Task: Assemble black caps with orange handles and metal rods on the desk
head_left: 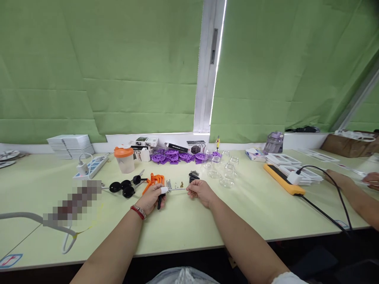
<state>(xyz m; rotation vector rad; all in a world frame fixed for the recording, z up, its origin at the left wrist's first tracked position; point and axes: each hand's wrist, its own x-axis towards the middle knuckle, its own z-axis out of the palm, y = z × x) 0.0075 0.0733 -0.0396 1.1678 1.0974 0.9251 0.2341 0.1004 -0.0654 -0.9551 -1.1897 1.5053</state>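
My left hand [152, 198], with a white cover on its thumb, is closed around a slim black piece [160, 202] whose lower end shows below the fingers. A thin metal rod [177, 189] reaches from this hand to my right hand [201, 192], which pinches its far end. Whether rod and black piece are joined is hidden. Just beyond the left hand are orange plastic frames [156, 179] and several metal pins [169, 184]. Tiny brass-coloured pieces [181, 184] rest between the hands. Small black parts [194, 177] lie beyond the right hand.
Black discs on rods [126, 187] lie left, near an orange-lidded cup [124, 159]. Purple wheel-like parts [171, 156] and clear plastic pieces [226, 169] sit behind. A yellow power strip [282, 179] trails cables at right, near another person's arm [352, 195]. A grey hanger [56, 225] lies left.
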